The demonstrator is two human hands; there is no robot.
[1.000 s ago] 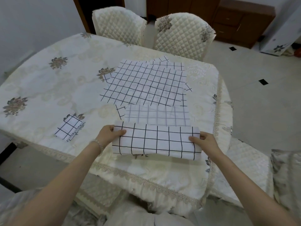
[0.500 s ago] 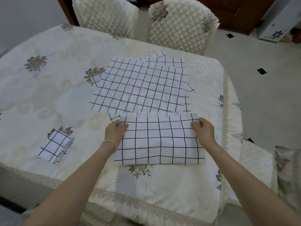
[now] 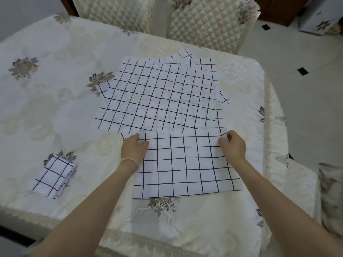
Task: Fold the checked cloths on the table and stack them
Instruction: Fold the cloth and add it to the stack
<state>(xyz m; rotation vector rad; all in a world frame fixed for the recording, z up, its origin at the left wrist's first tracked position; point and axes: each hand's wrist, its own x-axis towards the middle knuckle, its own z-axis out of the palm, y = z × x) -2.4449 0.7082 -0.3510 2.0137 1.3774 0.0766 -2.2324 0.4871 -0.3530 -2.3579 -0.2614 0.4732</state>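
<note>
Checked cloth (image 3: 185,162) folded once, flat on bench (image 3: 46,108) near edge. Left hand (image 3: 134,148) and right hand (image 3: 233,146) pinching far corners; first fold in hand. Next: second fold crosswise, then onto folded stack (image 3: 52,177) at left.

We identify a home dining room. A dining table (image 3: 55,101) under a cream floral tablecloth fills the frame; two quilted-cover chairs (image 3: 209,21) stand at its upper edge. Upper right shows a pale tiled floor (image 3: 297,93) with dark insets and a brown wooden cabinet (image 3: 278,8).
</note>
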